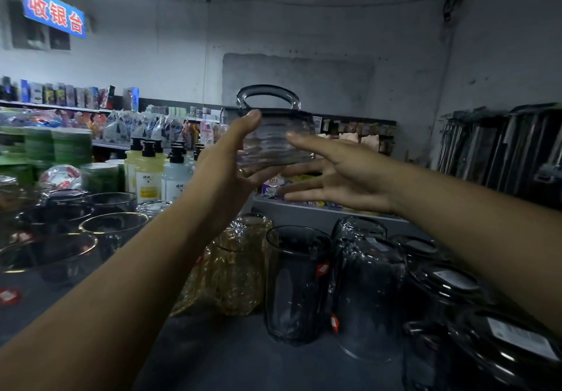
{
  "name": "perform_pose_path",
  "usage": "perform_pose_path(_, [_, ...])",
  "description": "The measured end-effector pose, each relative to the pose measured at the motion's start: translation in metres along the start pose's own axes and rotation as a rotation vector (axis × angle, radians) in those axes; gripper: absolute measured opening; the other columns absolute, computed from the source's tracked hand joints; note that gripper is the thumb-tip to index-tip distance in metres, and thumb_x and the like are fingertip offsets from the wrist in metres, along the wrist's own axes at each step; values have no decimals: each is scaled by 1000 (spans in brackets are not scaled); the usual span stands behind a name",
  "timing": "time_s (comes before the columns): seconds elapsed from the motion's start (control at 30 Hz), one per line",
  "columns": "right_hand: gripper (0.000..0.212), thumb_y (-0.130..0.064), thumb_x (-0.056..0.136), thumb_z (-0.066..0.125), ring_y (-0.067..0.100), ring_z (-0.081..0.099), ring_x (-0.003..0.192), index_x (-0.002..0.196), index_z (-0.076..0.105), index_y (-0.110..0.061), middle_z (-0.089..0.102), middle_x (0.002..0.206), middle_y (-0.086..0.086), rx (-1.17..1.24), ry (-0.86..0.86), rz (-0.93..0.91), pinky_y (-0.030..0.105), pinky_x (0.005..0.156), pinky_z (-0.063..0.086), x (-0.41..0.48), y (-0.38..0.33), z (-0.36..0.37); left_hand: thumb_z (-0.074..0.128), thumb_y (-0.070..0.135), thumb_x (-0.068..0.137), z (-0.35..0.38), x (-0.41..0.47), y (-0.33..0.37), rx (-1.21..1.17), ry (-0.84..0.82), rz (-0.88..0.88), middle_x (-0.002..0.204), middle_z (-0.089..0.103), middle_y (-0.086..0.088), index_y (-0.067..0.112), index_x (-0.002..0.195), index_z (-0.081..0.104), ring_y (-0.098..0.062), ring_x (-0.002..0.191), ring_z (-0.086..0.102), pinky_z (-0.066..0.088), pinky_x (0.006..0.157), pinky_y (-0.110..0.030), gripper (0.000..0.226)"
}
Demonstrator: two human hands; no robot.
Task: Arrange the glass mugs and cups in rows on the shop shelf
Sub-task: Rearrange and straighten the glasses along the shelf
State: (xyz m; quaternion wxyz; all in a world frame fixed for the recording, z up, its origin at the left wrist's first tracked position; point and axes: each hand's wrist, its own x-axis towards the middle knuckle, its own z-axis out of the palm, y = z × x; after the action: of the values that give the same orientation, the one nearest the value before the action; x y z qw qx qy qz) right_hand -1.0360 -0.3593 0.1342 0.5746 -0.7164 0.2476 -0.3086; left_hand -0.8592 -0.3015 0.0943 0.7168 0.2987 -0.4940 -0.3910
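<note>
At the left, gold-rimmed glasses [114, 223] are set on the grey shelf [228, 354]. A ribbed glass mug [273, 138] is held in the air above it, laid on its side with the handle on top, and is gripped by the left hand [231, 159]. Amber cups [243, 266] are seen below. The right hand [340, 174] is spread wide at the mug's right side. Dark tumblers [368, 293] are placed at the right.
</note>
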Motion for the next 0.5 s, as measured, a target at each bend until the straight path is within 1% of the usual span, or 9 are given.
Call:
perform_pose_path(0.03, [44, -29, 91, 71, 38, 71, 108, 129, 62, -8, 67, 125, 27, 33, 4, -48, 47, 96, 58, -1, 0, 3, 57, 49, 95, 1, 0, -1, 68, -7, 4, 118, 73, -14, 7, 125, 59, -29, 111, 70, 49, 103, -46, 51])
perform_pose_path(0.07, [40, -25, 92, 69, 36, 72, 105, 126, 63, -4, 69, 121, 26, 49, 27, -100, 42, 90, 60, -1, 0, 4, 54, 54, 95, 2, 0, -2, 148, -12, -4, 116, 74, -10, 12, 122, 62, -27, 110, 70, 48, 102, -46, 51])
perform_pose_path(0.1, [38, -22, 93, 68, 34, 72, 98, 124, 63, -1, 71, 117, 25, 52, 55, -146, 37, 81, 61, -1, 0, 3, 52, 58, 95, 3, 0, -3, 222, -17, -24, 114, 75, -7, 16, 119, 64, -26, 106, 69, 48, 98, -45, 50])
perform_pose_path(0.17, [36, -20, 92, 68, 31, 71, 83, 121, 62, 2, 74, 104, 23, 13, 100, -207, 29, 64, 58, 0, 0, -1, 51, 62, 93, 5, 0, -4, 291, -39, -85, 107, 74, -6, 22, 114, 66, -26, 99, 64, 48, 92, -44, 48])
perform_pose_path(0.23, [32, -21, 91, 69, 27, 68, 72, 115, 63, -1, 73, 93, 18, -51, 135, -227, 27, 54, 53, -2, -2, -8, 54, 65, 90, 4, 1, -3, 332, -73, -137, 101, 70, -5, 22, 111, 67, -24, 93, 60, 48, 87, -41, 50])
perform_pose_path(0.33, [39, -28, 88, 74, 25, 63, 61, 113, 61, -1, 73, 83, 15, -244, 219, -238, 27, 46, 47, -6, -8, -18, 58, 71, 84, -2, 2, 0, 460, -149, -236, 105, 67, -14, 11, 119, 66, -26, 92, 59, 48, 85, -41, 70])
perform_pose_path(0.37, [43, -31, 86, 76, 25, 62, 59, 112, 61, 0, 73, 80, 15, -333, 246, -240, 27, 45, 46, -6, -10, -21, 60, 69, 84, -3, 2, 0, 509, -148, -261, 106, 68, -17, 9, 119, 67, -27, 93, 60, 48, 85, -42, 70])
perform_pose_path(0.43, [53, -36, 79, 82, 26, 63, 54, 109, 61, 2, 73, 77, 18, -517, 284, -221, 29, 44, 45, -7, -11, -24, 64, 57, 87, -5, 1, -2, 631, -105, -253, 107, 67, -19, 7, 110, 69, -31, 94, 63, 51, 81, -40, 55])
perform_pose_path(0.5, [64, -42, 73, 86, 27, 64, 51, 107, 63, 8, 70, 77, 24, -683, 306, -158, 32, 46, 44, -6, -7, -22, 66, 45, 91, -5, 0, -7, 764, -55, -199, 112, 67, -20, 6, 105, 70, -31, 96, 64, 52, 73, -36, 41])
